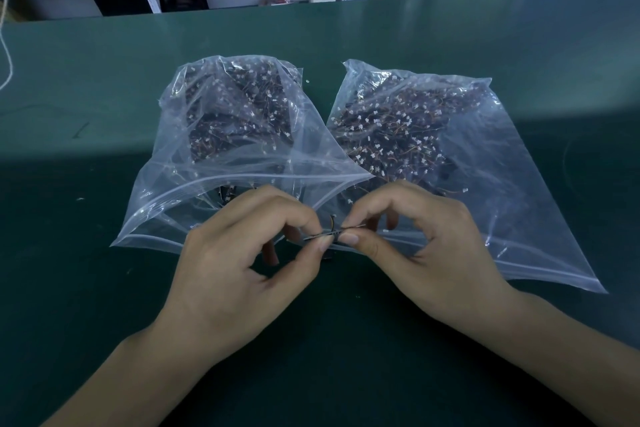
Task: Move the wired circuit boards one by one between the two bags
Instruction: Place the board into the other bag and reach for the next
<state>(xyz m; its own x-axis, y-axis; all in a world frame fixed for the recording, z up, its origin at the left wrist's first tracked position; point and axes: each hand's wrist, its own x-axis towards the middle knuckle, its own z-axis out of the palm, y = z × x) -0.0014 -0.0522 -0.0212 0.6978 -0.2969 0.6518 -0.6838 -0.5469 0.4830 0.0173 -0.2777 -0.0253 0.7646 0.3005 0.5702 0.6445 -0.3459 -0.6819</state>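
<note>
I see my left hand (239,263) and right hand (420,253) pinching one small wired circuit board (333,234) between fingertips, just above the green tabletop (86,288) — beyond, the left zip bag (242,135) and right zip bag (450,156) lie side by side, both full of boards.

I see a dark green bench (86,288) carrying two clear zip bags: left bag (166,218) at eleven o'clock, right bag (519,218) at one o'clock, edges overlapping at centre.
</note>
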